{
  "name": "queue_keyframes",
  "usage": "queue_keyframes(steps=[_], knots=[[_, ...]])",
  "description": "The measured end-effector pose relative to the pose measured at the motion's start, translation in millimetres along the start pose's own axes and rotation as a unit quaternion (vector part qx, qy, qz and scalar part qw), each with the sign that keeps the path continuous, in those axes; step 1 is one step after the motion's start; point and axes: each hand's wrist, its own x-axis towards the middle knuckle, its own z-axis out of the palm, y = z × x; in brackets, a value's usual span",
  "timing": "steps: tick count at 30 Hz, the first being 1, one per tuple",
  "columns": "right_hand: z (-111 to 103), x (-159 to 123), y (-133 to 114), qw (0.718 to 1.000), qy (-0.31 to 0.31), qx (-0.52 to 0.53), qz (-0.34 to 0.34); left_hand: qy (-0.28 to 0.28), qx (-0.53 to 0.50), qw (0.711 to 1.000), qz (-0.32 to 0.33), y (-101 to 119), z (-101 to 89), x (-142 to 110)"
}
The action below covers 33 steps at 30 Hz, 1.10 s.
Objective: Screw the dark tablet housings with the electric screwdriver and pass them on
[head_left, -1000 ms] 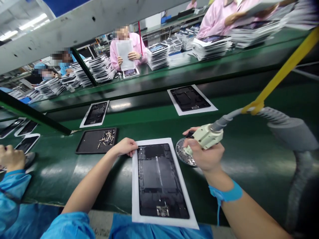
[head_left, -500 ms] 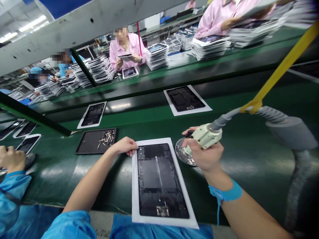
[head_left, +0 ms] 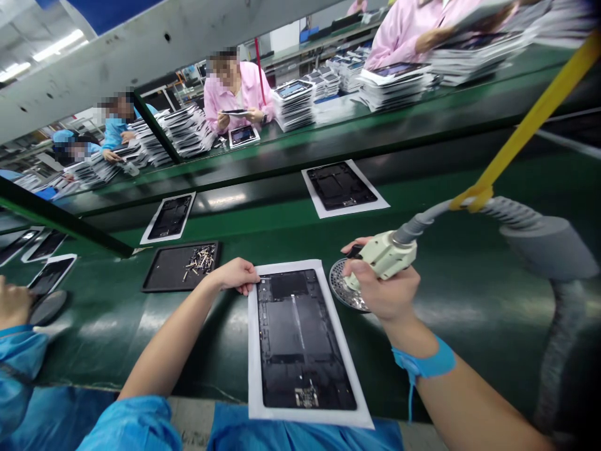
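An opened black tablet housing (head_left: 305, 338) lies on a white sheet (head_left: 254, 376) in front of me. My left hand (head_left: 238, 275) is closed at its top left corner, fingers curled and tips touching the edge; anything pinched there is too small to make out. In my right hand (head_left: 392, 288) is a pale green electric screwdriver (head_left: 387, 254) with a grey cable. Its lower end is over a round perforated metal dish (head_left: 339, 285) to the right of the housing; the tip is hidden. A blue band (head_left: 429, 360) circles my right wrist.
Left of the housing stands a black tray (head_left: 162, 266) of small metal parts (head_left: 200, 262). More housings on sheets (head_left: 342, 185) lie farther back on the green bench (head_left: 263, 232). A yellow strap (head_left: 530, 125) holds up the cable. A co-worker's hand (head_left: 16, 304) is at far left.
The two housings at the back have shifted slightly left. The co-worker's hand at far left has moved away to the left. My own hands look almost unmoved.
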Motion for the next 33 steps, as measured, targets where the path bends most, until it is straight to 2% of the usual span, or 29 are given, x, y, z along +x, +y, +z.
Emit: queue_keyframes(steps=[9,13,19,22,24,26,28,31,33], knots=[[0,-1,3,1.000,-0.003,0.004,-0.006,-0.018,0.003,1.000,-0.003,-5,-3.7,3],[0,0,1,1.000,0.000,0.007,-0.001,0.005,0.020,1.000,0.009,-2,-1.1,2],[0,-1,3,1.000,-0.002,0.006,-0.003,-0.025,0.019,0.999,0.003,0,-4.4,1],[1,-1,4,1.000,0.004,0.014,-0.014,-0.006,0.017,0.999,0.030,-5,-4.2,-5],[2,-1,4,1.000,0.004,0.017,-0.014,0.035,0.057,0.995,0.072,-8,-2.1,-11],[3,-1,4,1.000,0.002,0.022,-0.011,0.091,0.146,0.977,0.123,-8,1.2,-18],[3,-1,4,1.000,0.000,0.027,-0.008,0.136,0.253,0.945,0.159,-5,5.8,-25],[4,-1,5,1.000,0.001,0.027,-0.014,0.165,0.366,0.900,0.171,0,13.8,-31],[4,-1,6,0.999,0.001,0.025,-0.022,0.176,0.399,0.886,0.160,3,18.6,-32]])
